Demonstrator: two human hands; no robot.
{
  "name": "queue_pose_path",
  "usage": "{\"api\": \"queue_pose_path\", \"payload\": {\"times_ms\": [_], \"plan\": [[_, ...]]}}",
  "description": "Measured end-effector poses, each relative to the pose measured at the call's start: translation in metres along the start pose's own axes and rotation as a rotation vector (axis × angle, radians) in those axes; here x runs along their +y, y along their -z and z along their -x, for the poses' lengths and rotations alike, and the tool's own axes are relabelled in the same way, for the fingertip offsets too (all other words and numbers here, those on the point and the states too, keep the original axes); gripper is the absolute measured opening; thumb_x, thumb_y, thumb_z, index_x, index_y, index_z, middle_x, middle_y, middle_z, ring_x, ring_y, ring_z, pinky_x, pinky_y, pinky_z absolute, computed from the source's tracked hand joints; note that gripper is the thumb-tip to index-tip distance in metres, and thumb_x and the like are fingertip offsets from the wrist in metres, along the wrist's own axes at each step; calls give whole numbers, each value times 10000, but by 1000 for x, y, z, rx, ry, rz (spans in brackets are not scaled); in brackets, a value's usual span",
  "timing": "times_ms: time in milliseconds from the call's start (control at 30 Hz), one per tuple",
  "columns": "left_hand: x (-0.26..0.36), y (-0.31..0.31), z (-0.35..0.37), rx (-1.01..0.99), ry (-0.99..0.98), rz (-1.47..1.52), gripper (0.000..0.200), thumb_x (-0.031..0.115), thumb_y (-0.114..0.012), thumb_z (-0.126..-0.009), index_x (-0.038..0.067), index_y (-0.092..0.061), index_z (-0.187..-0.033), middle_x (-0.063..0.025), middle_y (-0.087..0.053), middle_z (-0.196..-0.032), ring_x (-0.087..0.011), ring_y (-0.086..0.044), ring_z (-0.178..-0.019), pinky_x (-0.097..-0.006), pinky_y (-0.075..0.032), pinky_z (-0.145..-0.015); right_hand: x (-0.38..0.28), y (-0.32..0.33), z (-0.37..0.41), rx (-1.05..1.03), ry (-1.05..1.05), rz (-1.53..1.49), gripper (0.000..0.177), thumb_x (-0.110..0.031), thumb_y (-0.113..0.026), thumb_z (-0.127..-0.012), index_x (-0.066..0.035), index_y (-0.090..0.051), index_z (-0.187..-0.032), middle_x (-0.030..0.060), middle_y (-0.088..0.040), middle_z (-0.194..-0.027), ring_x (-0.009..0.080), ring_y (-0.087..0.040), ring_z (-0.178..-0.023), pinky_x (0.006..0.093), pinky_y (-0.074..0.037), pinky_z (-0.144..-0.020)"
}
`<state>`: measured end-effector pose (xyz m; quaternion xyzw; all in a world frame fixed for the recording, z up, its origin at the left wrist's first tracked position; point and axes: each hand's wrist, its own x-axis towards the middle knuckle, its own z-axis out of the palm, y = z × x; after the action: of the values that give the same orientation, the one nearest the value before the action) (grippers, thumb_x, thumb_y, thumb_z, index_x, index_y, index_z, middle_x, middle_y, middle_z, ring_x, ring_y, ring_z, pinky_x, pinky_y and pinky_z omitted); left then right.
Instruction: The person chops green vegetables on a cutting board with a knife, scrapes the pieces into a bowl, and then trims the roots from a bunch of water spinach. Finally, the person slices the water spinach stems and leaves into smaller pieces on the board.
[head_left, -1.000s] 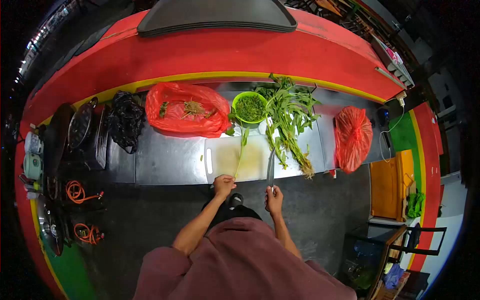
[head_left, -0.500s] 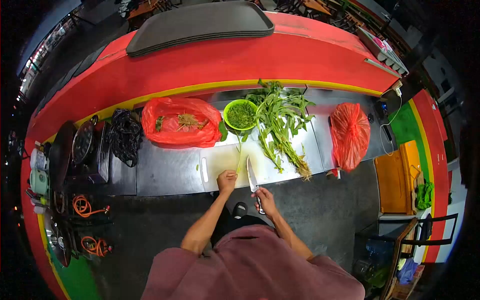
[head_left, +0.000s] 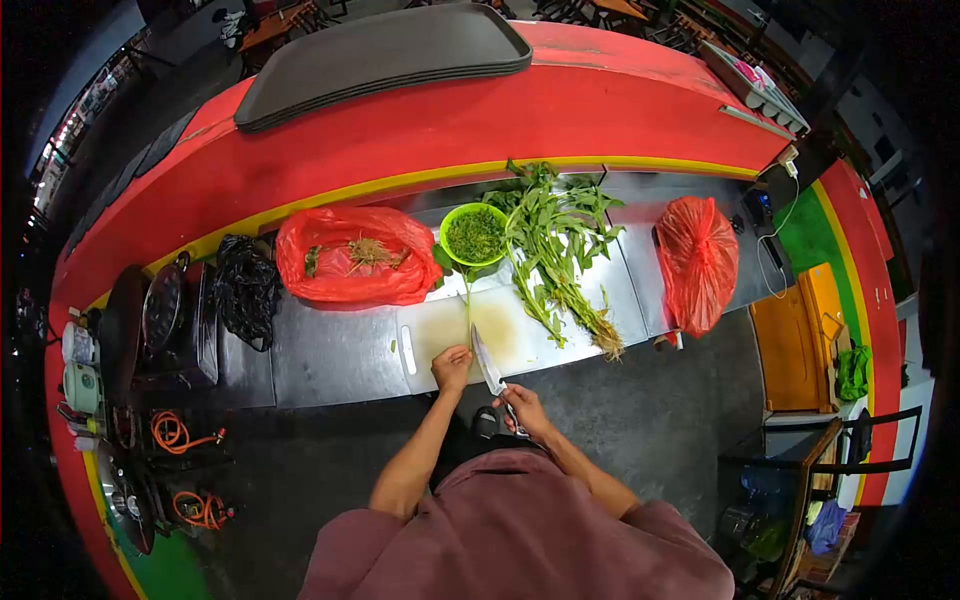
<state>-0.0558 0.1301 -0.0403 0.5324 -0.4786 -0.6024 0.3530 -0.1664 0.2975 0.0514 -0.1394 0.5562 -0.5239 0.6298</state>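
My left hand [head_left: 453, 369] is closed around the lower part of a thin green vegetable stem [head_left: 468, 298], at the near edge of the white cutting board [head_left: 427, 325]. My right hand [head_left: 523, 410] grips the handle of a kitchen knife [head_left: 486, 357]. Its blade points away from me, the tip right beside the stem. Behind the board stands a lime-green bowl [head_left: 445, 241] of chopped greens [head_left: 475, 235]. To its right, a bunch of leafy greens [head_left: 560, 235] lies partly across the board, roots toward me.
An open red plastic bag [head_left: 300, 285] with root trimmings lies left of the bowl, a black plastic bag [head_left: 245, 290] beyond it. On the right sits a tied red bag [head_left: 697, 265]. Stacked dark trays [head_left: 390, 60] rest on the red ledge. A wooden cabinet [head_left: 790, 345] stands at right.
The knife has moved left, so its tip is now beside the stem. My left hand keeps hold of the stem. The whole view has shifted slightly.
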Motion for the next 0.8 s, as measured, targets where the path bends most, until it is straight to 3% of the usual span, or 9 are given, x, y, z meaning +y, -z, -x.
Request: {"api": "queue_pose_path", "payload": {"times_ms": [433,533,633,667,700,800], "plan": [[-2,4,4,-8,-34,2,254,-23,-753,-834,-53,-712,-1083,-138,-749,-1009,-190,-725,-924,-291,-578,-863,32,1,-4,71,59,202,300,-254,-499,-1070,-18,-579,-1235,49,-662,-863,79,-522,-474,241,-416,-402],[-10,8,2,-53,-53,34,260,-21,-756,-831,-54,-713,-1086,-133,-750,-1011,-190,-723,-930,-293,-572,-869,34,2,-2,137,119,422,326,-289,-510,-1063,-27,-590,-1240,39,-674,-820,87,-552,-477,260,-424,-391],[-9,8,-1,-70,-42,23,256,-10,-760,-833,-52,-715,-1082,-131,-750,-1013,-193,-723,-929,-292,-567,-876,29,-2,-1,127,160,448,337,-287,-514,-1060,-34,-595,-1267,42,-690,-819,97,-562,-476,269,-429,-388],[-8,8,0,-71,-39,19,261,-4,-759,-834,-47,-713,-1088,-130,-750,-1023,-194,-719,-942,-293,-558,-894,27,-2,1,148,140,527,390,-308,-524,-1052,-47,-579,-1336,50,-707,-814,106,-569,-474,273,-436,-393],[-4,8,2,-56,41,-4,262,-1,-756,-840,-45,-710,-1094,-130,-747,-1041,-195,-716,-961,-295,-553,-908,26,-1,-2,151,146,527,390,-308,-524,-1052,-47,-579,-1336,50,-707,-814,106,-569,-474,273,-436,-393],[2,14,4,-91,17,-6,298,-16,-753,-833,-47,-697,-1124,-142,-737,-1076,-196,-707,-991,-300,-552,-913,29,2,1,182,181,594,404,-302,-531,-1051,-44,-577,-1359,103,-723,-801,153,-592,-476,335,-496,-477]]}}
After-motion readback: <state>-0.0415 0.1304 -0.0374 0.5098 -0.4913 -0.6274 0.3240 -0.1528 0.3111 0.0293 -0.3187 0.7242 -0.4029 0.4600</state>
